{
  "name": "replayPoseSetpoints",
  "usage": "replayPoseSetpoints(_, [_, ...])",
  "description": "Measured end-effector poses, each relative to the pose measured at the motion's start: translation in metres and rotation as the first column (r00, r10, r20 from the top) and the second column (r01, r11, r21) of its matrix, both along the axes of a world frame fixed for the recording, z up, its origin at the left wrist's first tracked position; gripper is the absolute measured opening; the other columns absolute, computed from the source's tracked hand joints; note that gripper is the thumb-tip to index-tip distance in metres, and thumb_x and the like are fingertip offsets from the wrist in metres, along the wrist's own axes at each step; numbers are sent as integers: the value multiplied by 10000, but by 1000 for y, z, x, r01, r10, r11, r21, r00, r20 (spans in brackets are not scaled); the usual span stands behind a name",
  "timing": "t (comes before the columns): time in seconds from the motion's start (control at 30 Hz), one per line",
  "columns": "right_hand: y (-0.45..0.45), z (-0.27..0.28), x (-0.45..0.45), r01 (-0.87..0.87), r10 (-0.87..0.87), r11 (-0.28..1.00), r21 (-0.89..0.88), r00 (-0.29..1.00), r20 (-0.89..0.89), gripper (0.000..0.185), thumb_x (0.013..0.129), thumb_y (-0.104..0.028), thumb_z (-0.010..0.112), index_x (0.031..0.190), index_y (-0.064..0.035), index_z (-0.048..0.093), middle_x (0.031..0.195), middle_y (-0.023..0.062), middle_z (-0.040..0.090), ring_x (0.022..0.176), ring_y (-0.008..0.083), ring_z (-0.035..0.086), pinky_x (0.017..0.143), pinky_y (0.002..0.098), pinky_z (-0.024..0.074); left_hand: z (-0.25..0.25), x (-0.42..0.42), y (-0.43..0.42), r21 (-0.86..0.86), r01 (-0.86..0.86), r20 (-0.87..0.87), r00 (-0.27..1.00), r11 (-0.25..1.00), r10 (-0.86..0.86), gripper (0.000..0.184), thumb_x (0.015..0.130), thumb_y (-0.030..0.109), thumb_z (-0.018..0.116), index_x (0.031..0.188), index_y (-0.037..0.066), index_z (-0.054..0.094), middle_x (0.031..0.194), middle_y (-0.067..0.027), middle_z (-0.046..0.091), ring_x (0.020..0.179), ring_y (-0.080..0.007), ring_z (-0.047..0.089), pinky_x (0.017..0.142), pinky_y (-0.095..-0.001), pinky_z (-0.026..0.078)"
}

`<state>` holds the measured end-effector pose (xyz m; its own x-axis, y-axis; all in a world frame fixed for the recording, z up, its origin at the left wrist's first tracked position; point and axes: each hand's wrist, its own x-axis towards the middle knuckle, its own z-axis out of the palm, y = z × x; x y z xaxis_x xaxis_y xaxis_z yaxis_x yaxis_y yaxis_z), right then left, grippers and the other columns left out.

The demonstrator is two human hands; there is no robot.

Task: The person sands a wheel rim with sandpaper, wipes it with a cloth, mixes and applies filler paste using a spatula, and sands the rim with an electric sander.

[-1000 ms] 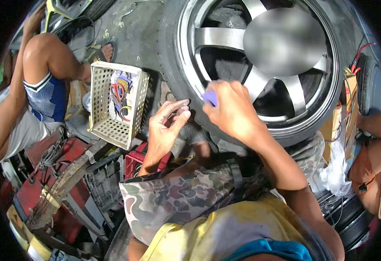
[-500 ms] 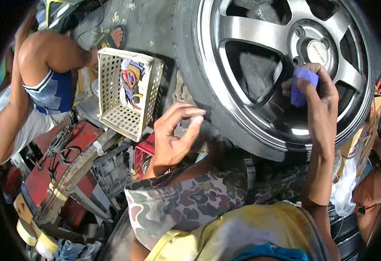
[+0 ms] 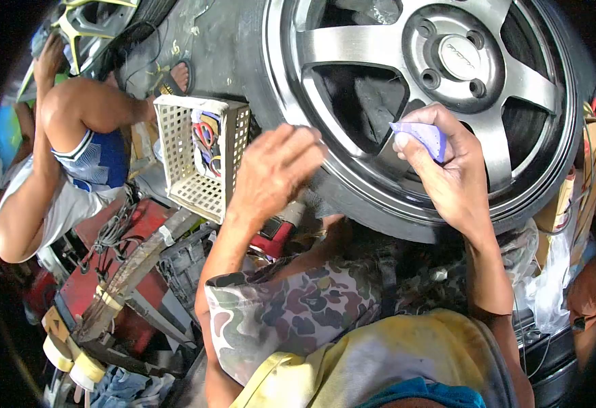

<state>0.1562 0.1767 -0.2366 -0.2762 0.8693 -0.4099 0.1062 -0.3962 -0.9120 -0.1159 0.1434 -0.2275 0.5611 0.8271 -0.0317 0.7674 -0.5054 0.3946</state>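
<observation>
A silver alloy wheel [image 3: 352, 46] with a black tire [image 3: 373, 216] lies in front of me. Over its lower spokes, my right hand [image 3: 451, 163] pinches a folded piece of purple sandpaper [image 3: 424, 136] between thumb and fingers. My left hand [image 3: 277, 173] hovers near the tire's left side, back of the hand up. Its fingers are bent and smeared by motion, and the thumb is hidden, so I cannot tell whether it holds anything.
Left of the tire stands a cream plastic basket [image 3: 196, 183] with red-handled scissors [image 3: 206, 134] inside. A person in blue-and-white shorts [image 3: 97, 160] sits at the left beside another wheel [image 3: 94, 27]. Tape rolls [image 3: 87, 372] lie at lower left; a clear plastic bag [image 3: 550, 292] hangs right.
My right hand has moved left across the wheel with the sandpaper, which is now tilted. My left hand has risen slightly and turned its back upward. The view has shifted a little.
</observation>
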Motion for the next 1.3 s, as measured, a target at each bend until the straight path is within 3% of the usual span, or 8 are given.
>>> replayPoseSetpoints(0.13, [-3, -2, 2, 33, -33, 999, 29, 999, -4, 132, 918, -68, 738, 1027, -16, 683, 812, 12, 643, 729, 81, 546, 679, 285, 482, 10, -20, 27, 192, -150, -188, 964, 970, 186, 370, 739, 45, 690, 1104, 101, 704, 1170, -108, 661, 1037, -322, 634, 917, -427, 533])
replayPoseSetpoints(0.23, [-6, -3, 5, 57, -56, 998, 9, 996, -75, 118, 914, -65, 741, 1009, -11, 696, 852, 41, 689, 773, 92, 598, 708, 303, 508, 12, -36, 30, 342, -443, -31, 876, 829, 481, 381, 854, -52, 630, 1211, 57, 706, 1266, -138, 657, 1105, -302, 668, 957, -402, 532])
replayPoseSetpoints(0.43, [-4, 7, -4, -163, 155, 965, 206, 986, 55, 119, 871, -55, 735, 965, 14, 714, 877, 151, 704, 792, 233, 704, 736, 336, 540, -19, -40, -2, -87, -761, 149, 629, 643, 763, 334, 991, 83, 660, 1312, -1, 626, 1192, -169, 640, 1098, -279, 651, 977, -379, 508])
replayPoseSetpoints(0.5, [-9, 11, -29, -221, 217, 958, 180, 975, 41, 163, 849, -69, 724, 978, 30, 709, 880, 197, 693, 791, 351, 719, 742, 424, 559, -40, -38, -12, -471, -715, 252, 452, 517, 855, 519, 1090, 314, 554, 1466, -36, 484, 1388, -199, 585, 1275, -263, 564, 1101, -375, 432])
replayPoseSetpoints(0.57, [-15, 5, -49, -180, 159, 949, 257, 982, 100, 139, 834, -59, 731, 944, 21, 701, 865, 190, 684, 777, 363, 696, 714, 406, 534, -44, -33, -17, -523, -720, 207, 413, 457, 887, 592, 1108, 385, 488, 1516, -39, 430, 1465, -218, 540, 1351, -268, 509, 1143, -374, 388])
replayPoseSetpoints(0.93, [-12, 2, -96, -282, 142, 882, 378, 923, 358, 152, 817, -48, 714, 917, 63, 682, 922, 263, 691, 860, 468, 697, 789, 528, 568, -40, -23, -21, -553, -657, 287, 428, 513, 857, 687, 1085, 356, 563, 1573, -67, 331, 1526, -244, 482, 1384, -248, 485, 1161, -355, 368])
replayPoseSetpoints(1.07, [7, 0, -79, -266, 257, 951, 159, 964, 74, 175, 806, -117, 718, 884, 39, 701, 878, 232, 706, 842, 411, 714, 789, 478, 556, -37, -22, -16, -596, -621, 317, 400, 509, 860, 691, 1073, 346, 589, 1571, -63, 339, 1512, -241, 499, 1383, -261, 490, 1162, -365, 368])
replayPoseSetpoints(1.3, [25, -4, -67, -204, 172, 965, 163, 966, 194, 243, 849, -153, 701, 985, 37, 634, 977, 286, 697, 953, 442, 701, 816, 490, 545, -43, -26, -21, -623, -613, 329, 357, 485, 874, 694, 1062, 344, 606, 1573, -47, 346, 1519, -255, 492, 1398, -294, 490, 1164, -391, 376])
